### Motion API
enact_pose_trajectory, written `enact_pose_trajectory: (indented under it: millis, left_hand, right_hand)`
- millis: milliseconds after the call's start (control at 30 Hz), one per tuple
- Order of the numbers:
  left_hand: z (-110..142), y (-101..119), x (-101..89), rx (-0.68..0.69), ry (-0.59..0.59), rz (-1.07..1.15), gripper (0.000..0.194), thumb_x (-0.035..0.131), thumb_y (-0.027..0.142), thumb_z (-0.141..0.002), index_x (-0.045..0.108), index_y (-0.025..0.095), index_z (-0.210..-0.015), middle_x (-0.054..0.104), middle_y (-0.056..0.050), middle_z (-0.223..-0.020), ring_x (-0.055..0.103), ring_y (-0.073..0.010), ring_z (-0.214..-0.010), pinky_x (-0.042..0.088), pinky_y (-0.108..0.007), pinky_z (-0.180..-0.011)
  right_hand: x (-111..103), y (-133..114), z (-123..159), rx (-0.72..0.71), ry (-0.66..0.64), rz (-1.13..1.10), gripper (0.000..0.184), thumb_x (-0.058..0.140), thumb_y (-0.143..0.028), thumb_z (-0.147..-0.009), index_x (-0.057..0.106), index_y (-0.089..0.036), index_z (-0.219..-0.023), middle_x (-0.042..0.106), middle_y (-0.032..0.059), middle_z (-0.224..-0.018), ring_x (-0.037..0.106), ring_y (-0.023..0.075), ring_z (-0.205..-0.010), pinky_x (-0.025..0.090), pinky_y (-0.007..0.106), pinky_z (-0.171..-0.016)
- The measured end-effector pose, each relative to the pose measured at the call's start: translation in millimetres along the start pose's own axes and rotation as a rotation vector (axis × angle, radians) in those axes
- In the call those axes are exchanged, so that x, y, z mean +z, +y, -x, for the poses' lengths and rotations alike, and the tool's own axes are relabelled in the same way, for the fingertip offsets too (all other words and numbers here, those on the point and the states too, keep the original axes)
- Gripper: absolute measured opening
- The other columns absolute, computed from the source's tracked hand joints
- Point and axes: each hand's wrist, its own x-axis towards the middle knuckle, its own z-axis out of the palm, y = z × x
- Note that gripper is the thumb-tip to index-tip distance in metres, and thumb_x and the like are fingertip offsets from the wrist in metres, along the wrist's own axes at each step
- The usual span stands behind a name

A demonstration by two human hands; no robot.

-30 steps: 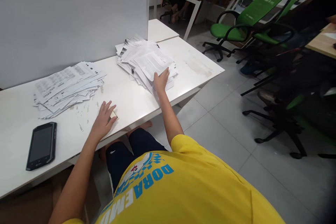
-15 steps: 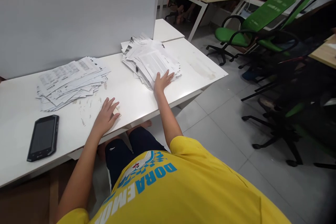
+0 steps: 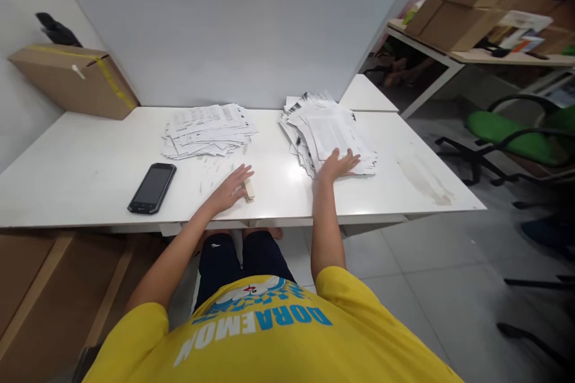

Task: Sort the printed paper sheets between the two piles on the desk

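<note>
My right hand [image 3: 338, 166] lies on the near edge of a loose stack of printed papers [image 3: 330, 125], its fingers spread. The sheets are fanned unevenly, with several corners sticking out. Left of it, my left hand [image 3: 230, 190] rests on the desk with fingers apart. Beside its thumb and fingertips is a small cream-coloured block [image 3: 249, 190], perhaps a mini stapler; it lies on the desk, ungripped. Behind that hand is a second messy pile of papers [image 3: 206, 128]. A black rugged handheld phone [image 3: 153, 187] lies farther left, its screen dark.
The white desk [image 3: 278, 200] ends at a grey partition [image 3: 238, 30] at the back. A cardboard box [image 3: 85, 81] leans at the back left corner. To the right stand a green chair [image 3: 512, 131] and another table with cardboard boxes [image 3: 458, 21].
The view has turned left, bringing the leaning cardboard box into sight. More of the cream block shows beside my left hand. My right hand stays on the right paper stack.
</note>
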Motion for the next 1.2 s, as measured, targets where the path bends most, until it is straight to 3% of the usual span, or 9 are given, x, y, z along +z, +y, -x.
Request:
enact_pose_trajectory:
  millis: [100, 167, 233, 400, 533, 700, 967, 1067, 1200]
  left_hand:
    - [-19, -36, -22.4, -0.116, 0.275, -0.090, 0.073, 0.026, 0.068, -0.102, 0.045, 0.020, -0.153, 0.043, -0.013, -0.163, 0.029, -0.0287, -0.158, 0.027, -0.051, -0.129]
    - [-40, -65, -48.6, -0.185, 0.332, -0.237, 0.067, 0.036, 0.062, -0.101, 0.049, 0.019, -0.151, 0.049, -0.013, -0.159, 0.029, -0.0300, -0.158, 0.017, -0.054, -0.132]
    - [-63, -92, -79.4, -0.337, 0.398, -0.346, 0.071, 0.046, 0.055, -0.099, 0.040, 0.013, -0.157, 0.036, -0.016, -0.167, 0.019, -0.0320, -0.161, 0.014, -0.052, -0.133]
    - [-101, -135, -133.8, -0.662, 0.206, -0.461, 0.091, 0.044, 0.066, -0.095, 0.034, 0.001, -0.159, 0.017, -0.021, -0.172, 0.004, -0.0379, -0.161, 0.008, -0.049, -0.131]
    - [-98, -144, -134.3, -0.754, 0.078, -0.489, 0.092, 0.048, 0.067, -0.094, 0.033, 0.006, -0.160, 0.022, -0.027, -0.168, 0.021, -0.0466, -0.157, 0.022, -0.063, -0.124]
    - [-82, -136, -122.2, -0.558, -0.057, -0.651, 0.076, 0.032, 0.056, -0.104, 0.020, 0.013, -0.165, 0.028, -0.020, -0.169, 0.029, -0.0394, -0.155, 0.032, -0.053, -0.121]
    - [-69, -121, -131.6, -0.459, -0.163, -0.739, 0.061, 0.043, 0.014, -0.095, 0.045, 0.020, -0.156, 0.066, -0.018, -0.138, 0.065, -0.0325, -0.123, 0.051, -0.046, -0.102]
    - [-66, -118, -127.8, -0.426, -0.134, -0.730, 0.058, 0.045, 0.015, -0.094, 0.051, 0.022, -0.152, 0.064, -0.016, -0.143, 0.058, -0.0322, -0.135, 0.047, -0.048, -0.110]
    - [-71, -122, -125.2, -0.415, -0.055, -0.715, 0.066, 0.045, 0.025, -0.096, 0.035, 0.014, -0.161, 0.035, -0.016, -0.167, 0.020, -0.0346, -0.159, 0.024, -0.054, -0.127]
  right_hand:
    - [-7, 14, 10, -0.025, 0.032, -0.033, 0.052, 0.039, -0.036, -0.099, 0.047, -0.013, -0.145, 0.023, 0.0251, -0.168, 0.012, 0.0311, -0.161, 0.012, 0.059, -0.127]
    - [-10, 23, 20, -0.076, 0.056, -0.045, 0.051, 0.038, -0.036, -0.099, 0.048, -0.013, -0.143, 0.024, 0.0249, -0.168, 0.013, 0.0314, -0.161, 0.012, 0.059, -0.128]
    - [-11, 31, 28, -0.149, 0.071, -0.047, 0.049, 0.038, -0.036, -0.098, 0.049, -0.015, -0.140, 0.025, 0.0240, -0.168, 0.013, 0.0321, -0.161, 0.010, 0.061, -0.127]
    - [-3, 35, 35, -0.358, 0.067, 0.030, 0.049, 0.043, -0.032, -0.090, 0.055, -0.013, -0.134, 0.031, 0.0233, -0.166, 0.022, 0.0354, -0.159, 0.011, 0.063, -0.127]
    - [8, 32, 33, -0.522, 0.018, 0.090, 0.051, 0.042, -0.031, -0.088, 0.058, -0.014, -0.134, 0.039, 0.0228, -0.162, 0.030, 0.0366, -0.155, 0.015, 0.067, -0.125]
    - [13, 37, 31, -0.509, 0.009, 0.070, 0.055, 0.042, -0.030, -0.085, 0.056, -0.013, -0.136, 0.039, 0.0244, -0.161, 0.029, 0.0368, -0.156, 0.015, 0.068, -0.125]
    - [17, 42, 26, -0.485, -0.017, 0.058, 0.056, 0.044, -0.030, -0.083, 0.058, -0.011, -0.134, 0.046, 0.0246, -0.157, 0.035, 0.0362, -0.153, 0.017, 0.066, -0.125]
    - [17, 42, 27, -0.509, -0.012, 0.059, 0.056, 0.043, -0.028, -0.081, 0.059, -0.011, -0.133, 0.049, 0.0244, -0.155, 0.037, 0.0361, -0.152, 0.018, 0.066, -0.124]
    - [16, 40, 30, -0.541, -0.035, 0.092, 0.058, 0.043, -0.026, -0.081, 0.058, -0.009, -0.134, 0.050, 0.0254, -0.153, 0.038, 0.0356, -0.151, 0.017, 0.065, -0.125]
